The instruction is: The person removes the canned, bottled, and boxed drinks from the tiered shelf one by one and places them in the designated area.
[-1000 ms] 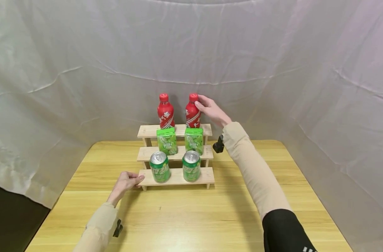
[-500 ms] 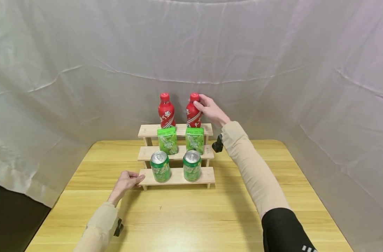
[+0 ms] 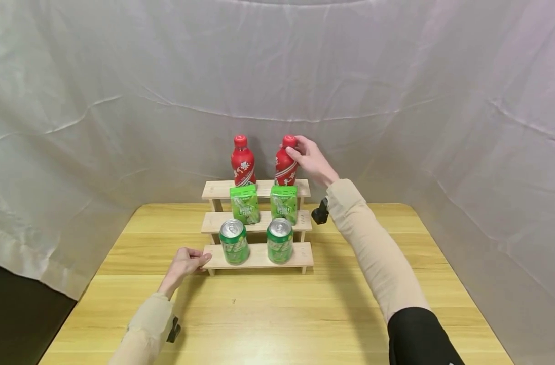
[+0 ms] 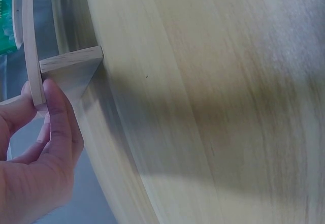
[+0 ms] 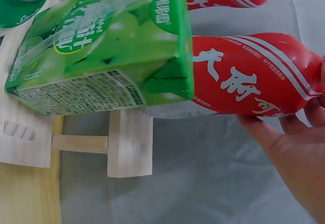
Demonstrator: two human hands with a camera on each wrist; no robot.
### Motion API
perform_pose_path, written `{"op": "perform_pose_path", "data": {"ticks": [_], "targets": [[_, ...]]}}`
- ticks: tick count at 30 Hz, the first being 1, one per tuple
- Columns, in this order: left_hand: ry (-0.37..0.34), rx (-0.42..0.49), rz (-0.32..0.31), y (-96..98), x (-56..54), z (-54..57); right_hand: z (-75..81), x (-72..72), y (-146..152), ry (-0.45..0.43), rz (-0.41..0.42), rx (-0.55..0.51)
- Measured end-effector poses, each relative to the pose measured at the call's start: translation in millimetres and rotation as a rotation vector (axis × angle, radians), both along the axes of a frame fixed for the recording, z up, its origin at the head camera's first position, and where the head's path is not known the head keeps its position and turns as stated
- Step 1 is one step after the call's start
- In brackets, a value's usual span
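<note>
A three-step wooden rack (image 3: 220,189) stands on the table. Two red bottles are upright on its top board, the left bottle (image 3: 243,165) and the right bottle (image 3: 284,170). My right hand (image 3: 315,161) holds the right bottle by its upper part, thumb in front and fingers behind; in the right wrist view this bottle (image 5: 244,79) stands behind a green juice box (image 5: 101,46). With thumb and fingers, my left hand (image 3: 183,262) pinches the left end of the lowest board (image 4: 33,56).
Two green juice boxes, the left box (image 3: 245,205) and the right box (image 3: 284,205), stand on the middle board. The lowest board carries two green cans, the left can (image 3: 234,243) and the right can (image 3: 279,242). A grey curtain (image 3: 277,61) hangs behind the table (image 3: 268,314).
The right red bottle has shifted slightly to the right along the top board, with my right hand moving along with it. My left hand stays at the lowest board's end.
</note>
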State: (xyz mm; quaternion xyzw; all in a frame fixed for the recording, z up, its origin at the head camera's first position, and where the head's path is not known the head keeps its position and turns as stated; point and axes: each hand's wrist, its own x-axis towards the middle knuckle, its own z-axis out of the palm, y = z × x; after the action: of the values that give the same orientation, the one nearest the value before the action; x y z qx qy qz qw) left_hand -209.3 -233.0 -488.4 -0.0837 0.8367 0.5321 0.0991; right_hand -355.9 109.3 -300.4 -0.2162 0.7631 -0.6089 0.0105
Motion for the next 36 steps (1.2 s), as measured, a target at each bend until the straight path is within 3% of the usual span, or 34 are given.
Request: {"op": "perform_pose_path", "data": {"ticks": [9, 20, 26, 36], "targets": [[0.001, 0.021, -0.002, -0.5, -1.3, -2.1, 6.4, 3.6, 29.9, 0.025, -0.080, 0.007], [0.000, 0.016, -0.002, -0.5, -2.7, -3.6, -3.6, 7.9, 88.0, 0.004, -0.190, 0.024], [0.003, 0.016, 0.004, 1.5, -3.6, -4.5, -16.2, 14.0, 122.5, 0.008, -0.244, 0.034], [0.001, 0.015, 0.022, 1.8, -4.3, -5.3, -50.8, 23.2, 162.7, -0.048, -0.352, 0.080]]}}
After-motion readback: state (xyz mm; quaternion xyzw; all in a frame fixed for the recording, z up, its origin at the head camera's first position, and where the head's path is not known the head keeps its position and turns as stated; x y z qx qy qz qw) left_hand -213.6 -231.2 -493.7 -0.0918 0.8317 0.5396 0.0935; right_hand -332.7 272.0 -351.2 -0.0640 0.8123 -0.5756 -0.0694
